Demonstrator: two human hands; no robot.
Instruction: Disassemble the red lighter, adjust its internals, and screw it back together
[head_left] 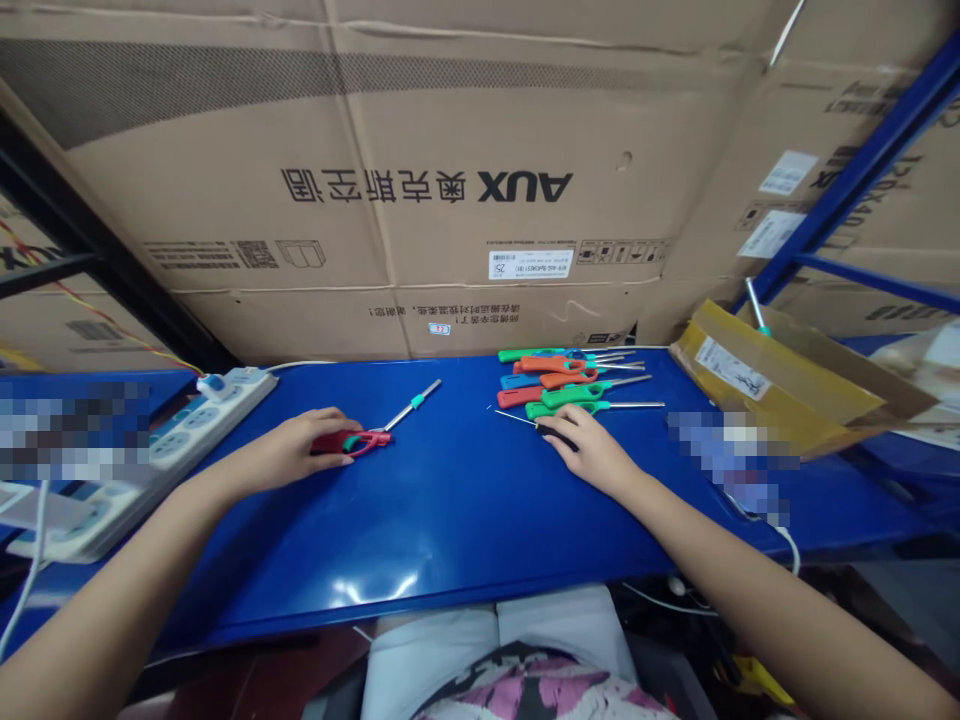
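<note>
My left hand [324, 440] is closed round the red handle of a gas lighter [367, 441], low over the blue tabletop. Just past its front end, a metal lighter tube [414, 402] with a teal collar slants up and away; I cannot tell whether a wire joins the two. My right hand [577, 438] grips the dark handle of a thin screwdriver [516, 417], its shaft pointing left. Behind that hand lies a pile of gas lighters [566, 385] in red, green, orange and blue, their metal tubes mostly facing right.
A white power strip [202, 425] with a plug lies at the left. On the right are an opened yellow-taped carton [739, 365] with a metal tube sticking out, and a blurred phone-like object [739, 465] with a white cable. A large cardboard sheet [420, 220] stands behind the table [442, 530].
</note>
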